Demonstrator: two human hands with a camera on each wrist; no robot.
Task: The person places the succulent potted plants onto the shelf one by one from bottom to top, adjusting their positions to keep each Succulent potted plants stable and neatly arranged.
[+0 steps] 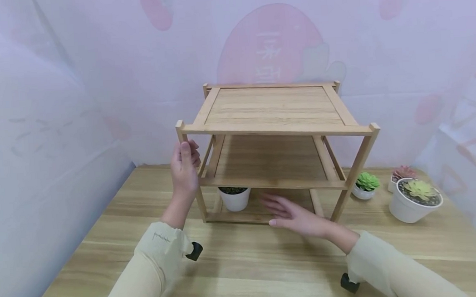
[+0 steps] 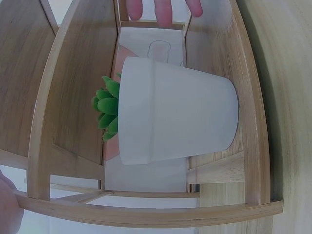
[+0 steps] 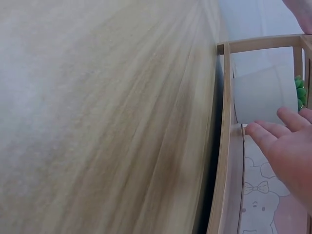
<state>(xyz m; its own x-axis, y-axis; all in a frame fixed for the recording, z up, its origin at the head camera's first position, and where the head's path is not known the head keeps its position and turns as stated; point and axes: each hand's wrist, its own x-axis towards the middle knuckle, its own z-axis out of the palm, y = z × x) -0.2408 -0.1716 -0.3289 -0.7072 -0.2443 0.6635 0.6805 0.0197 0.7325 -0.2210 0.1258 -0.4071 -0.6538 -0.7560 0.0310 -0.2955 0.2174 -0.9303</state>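
Observation:
A three-tier wooden shelf (image 1: 276, 105) stands on the table. My left hand (image 1: 185, 167) grips its front left post below the top tier, fingers curled round the wood. On the bottom tier, at the left, sits a white pot (image 2: 180, 112) with a green succulent (image 2: 107, 105), upright in the head view. My right hand (image 1: 293, 215) is at the front of the bottom tier, right of the pot, with fingers extended and holding nothing. In the right wrist view those fingertips (image 3: 253, 129) overlap the pot's near side.
Right of the shelf on the wood-grain table (image 1: 245, 275) stand a small pot with a green succulent (image 1: 367, 181), a pink succulent (image 1: 404, 172) and a larger white pot (image 1: 409, 206) with a yellow-green succulent. A printed pale cloth (image 1: 135, 73) hangs behind and at the sides.

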